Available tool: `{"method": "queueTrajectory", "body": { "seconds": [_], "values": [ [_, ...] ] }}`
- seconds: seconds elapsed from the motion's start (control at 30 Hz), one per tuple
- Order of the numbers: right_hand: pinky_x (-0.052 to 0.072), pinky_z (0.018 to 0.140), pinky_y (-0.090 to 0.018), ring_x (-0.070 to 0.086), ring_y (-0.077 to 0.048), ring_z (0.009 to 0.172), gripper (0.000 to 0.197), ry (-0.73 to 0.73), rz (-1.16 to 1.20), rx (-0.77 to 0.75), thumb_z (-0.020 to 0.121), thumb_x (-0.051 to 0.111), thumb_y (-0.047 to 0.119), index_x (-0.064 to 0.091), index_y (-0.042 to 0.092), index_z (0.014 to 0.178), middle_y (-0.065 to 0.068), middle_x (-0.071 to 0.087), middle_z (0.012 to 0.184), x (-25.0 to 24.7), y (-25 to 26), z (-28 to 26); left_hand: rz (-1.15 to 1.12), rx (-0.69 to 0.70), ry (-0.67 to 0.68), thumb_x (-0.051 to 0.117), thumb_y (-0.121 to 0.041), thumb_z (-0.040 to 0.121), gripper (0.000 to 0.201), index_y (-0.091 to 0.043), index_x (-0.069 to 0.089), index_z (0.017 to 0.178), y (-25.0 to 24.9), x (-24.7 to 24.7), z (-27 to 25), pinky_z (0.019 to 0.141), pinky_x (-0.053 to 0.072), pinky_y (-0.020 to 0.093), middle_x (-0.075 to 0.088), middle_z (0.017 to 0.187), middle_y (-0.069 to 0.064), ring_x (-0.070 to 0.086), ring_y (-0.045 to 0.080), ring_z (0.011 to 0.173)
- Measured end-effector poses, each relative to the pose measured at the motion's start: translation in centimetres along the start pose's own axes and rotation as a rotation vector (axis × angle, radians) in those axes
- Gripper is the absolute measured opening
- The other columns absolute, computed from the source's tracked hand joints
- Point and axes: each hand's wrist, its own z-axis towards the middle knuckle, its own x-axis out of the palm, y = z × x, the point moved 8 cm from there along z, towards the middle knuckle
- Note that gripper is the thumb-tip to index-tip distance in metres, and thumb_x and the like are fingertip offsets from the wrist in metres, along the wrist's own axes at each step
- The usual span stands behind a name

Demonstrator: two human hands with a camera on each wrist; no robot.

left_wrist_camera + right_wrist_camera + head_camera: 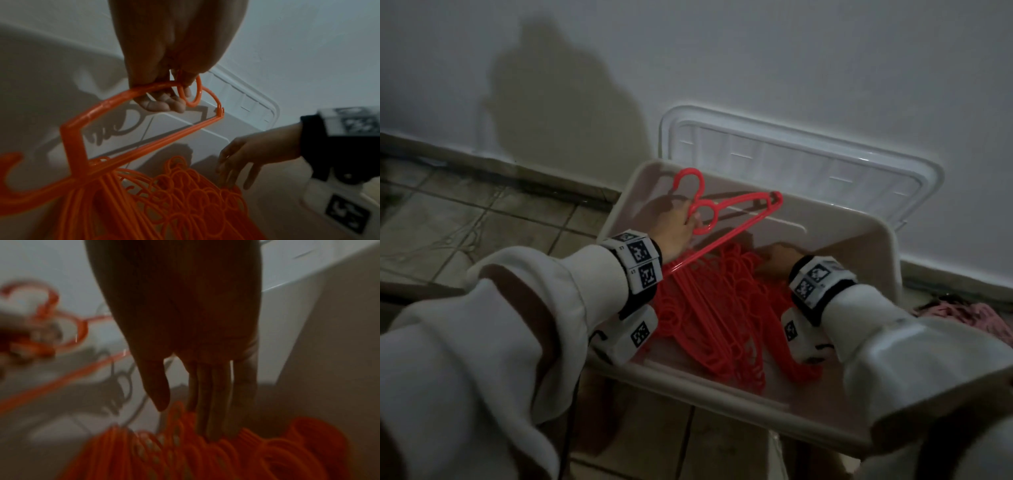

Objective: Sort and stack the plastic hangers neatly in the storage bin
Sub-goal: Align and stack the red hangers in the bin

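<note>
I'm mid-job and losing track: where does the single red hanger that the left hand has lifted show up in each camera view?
Head: lifted hanger sits upper centre, over the bin's far left corner, gripped by the left hand.
Left wrist: it fills the centre-left, hook loops at the fingers.
Right wrist: blurred at the left edge.
Shared landmark: the pile of hangers on the bin floor, under the right hand.

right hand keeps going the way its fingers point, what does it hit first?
The pile of red hangers in the bin. The right hand has straight fingers aimed down at the stacked hooks; they look at or nearly touching them, depth unclear.
</note>
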Motion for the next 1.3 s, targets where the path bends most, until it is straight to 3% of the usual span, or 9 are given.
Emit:
{"method": "queueTrajectory", "body": {
  "seconds": [0.1,0.2,0.37,0.5,0.7,0.93,1.07,1.17,1.3],
  "values": [
    [0.039,0.104,-0.04,0.05,-0.032,0.122,0.064,-0.012,-0.247,-0.029,0.084,0.051,0.051,0.041,0.016,0.136,-0.015,0.05,0.136,2.2,-0.8,1.3,0.003,0.004,-0.017,0.033,-0.018,0.101,0.027,-0.004,0.049,0.117,-0.3,0.1,-0.1,0.067,0.05,0.032,0.061,0.08,0.015,0.06,0.029,0.067],
    [0.037,0.104,-0.039,0.046,-0.031,0.125,0.05,-0.021,-0.293,-0.075,0.093,0.048,0.038,0.041,0.012,0.135,-0.014,0.046,0.138,3.6,-0.4,1.9,-0.058,-0.006,-0.018,0.033,-0.016,0.101,0.024,-0.004,0.048,0.114,0.2,0.3,0.1,0.058,0.047,0.031,0.054,0.069,0.005,0.05,0.014,0.05],
    [0.035,0.097,-0.03,0.049,-0.028,0.122,0.037,-0.038,-0.391,-0.157,0.095,0.048,0.023,0.05,0.006,0.128,-0.014,0.051,0.133,4.0,0.5,2.6,-0.043,-0.029,0.047,0.034,-0.016,0.101,0.026,-0.003,0.045,0.12,0.4,0.7,0.2,0.072,0.048,0.041,0.062,0.091,0.029,0.061,0.044,0.082],
    [0.025,0.095,-0.023,0.045,-0.027,0.125,0.037,-0.013,-0.395,-0.239,0.096,0.045,0.017,0.045,-0.001,0.129,-0.015,0.045,0.138,3.5,2.0,1.7,-0.013,-0.043,0.064,0.033,-0.016,0.101,0.025,-0.005,0.045,0.119,0.3,0.7,0.1,0.059,0.041,0.028,0.059,0.074,0.015,0.059,0.031,0.063],
    [0.037,0.088,-0.031,0.056,-0.031,0.109,0.031,-0.081,-0.379,-0.283,0.096,0.044,0.018,0.054,-0.004,0.117,-0.021,0.059,0.12,1.0,3.3,0.3,0.029,-0.008,0.024,0.035,-0.015,0.099,0.02,-0.007,0.049,0.11,-0.6,0.3,-0.2,0.084,0.05,0.038,0.067,0.083,0.016,0.065,0.031,0.088],
    [0.037,0.093,-0.029,0.051,-0.03,0.118,0.035,-0.261,-0.286,-0.212,0.098,0.04,0.025,0.057,0.006,0.121,-0.016,0.057,0.127,-3.5,2.5,-3.0,0.136,-0.002,-0.022,0.033,-0.015,0.099,0.027,-0.001,0.052,0.112,-1.8,-0.9,-1.2,0.089,0.043,0.038,0.067,0.105,0.02,0.059,0.034,0.104],
    [0.034,0.069,-0.026,0.057,-0.022,0.079,0.019,-0.304,-0.157,-0.333,0.095,0.047,0.017,0.063,0.006,0.092,-0.012,0.061,0.085,-5.2,3.3,-5.4,0.129,-0.019,0.01,0.036,-0.02,0.099,0.03,-0.007,0.058,0.115,-2.6,-1.4,-2.1,0.081,0.04,0.029,0.067,0.107,0.016,0.06,0.03,0.103],
    [0.038,0.059,-0.016,0.05,0.002,0.049,0.014,-0.191,-0.025,-0.466,0.093,0.051,0.009,0.063,0.003,0.087,-0.001,0.052,0.063,-5.4,5.1,-7.5,0.028,-0.061,0.058,0.039,-0.021,0.097,0.03,-0.008,0.06,0.08,-3.0,-1.2,-2.5,0.062,0.039,0.022,0.066,0.088,0.015,0.06,0.03,0.087],
    [0.036,0.05,-0.006,0.049,0.009,0.043,0.015,-0.211,-0.084,-0.498,0.091,0.054,0.01,0.064,0.002,0.085,0.005,0.05,0.055,-6.2,7.5,-9.8,-0.018,-0.125,0.139,0.036,-0.017,0.095,0.038,-0.016,0.043,0.057,-3.1,-0.3,-3.0,0.052,0.032,0.025,0.047,0.059,0.004,0.042,0.017,0.055]
  ]
}}
